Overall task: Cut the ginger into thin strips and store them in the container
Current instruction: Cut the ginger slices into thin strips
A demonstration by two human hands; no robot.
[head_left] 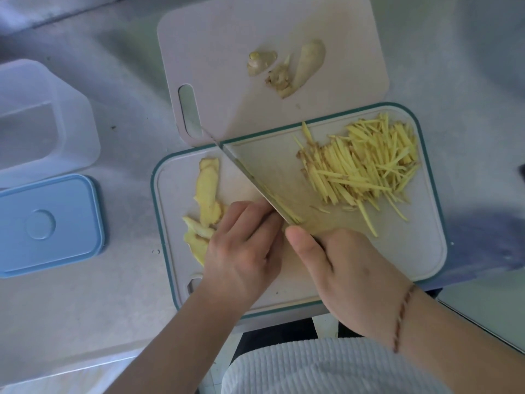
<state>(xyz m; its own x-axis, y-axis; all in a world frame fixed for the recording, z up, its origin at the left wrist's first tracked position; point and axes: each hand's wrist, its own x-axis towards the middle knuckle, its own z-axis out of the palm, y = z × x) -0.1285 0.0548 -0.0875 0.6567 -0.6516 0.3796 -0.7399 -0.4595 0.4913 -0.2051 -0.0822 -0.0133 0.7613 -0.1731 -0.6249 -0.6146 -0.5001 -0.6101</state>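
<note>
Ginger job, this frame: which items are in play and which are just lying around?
In play:
knife, held by right hand
ginger slices, steadied by left hand
cut strips
green-rimmed board
clear container, empty
blue lid, off

Lying about:
ginger trimmings
plain board behind

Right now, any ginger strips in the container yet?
No, the container on the left looks empty; the strips all lie piled on the cutting board.
</note>
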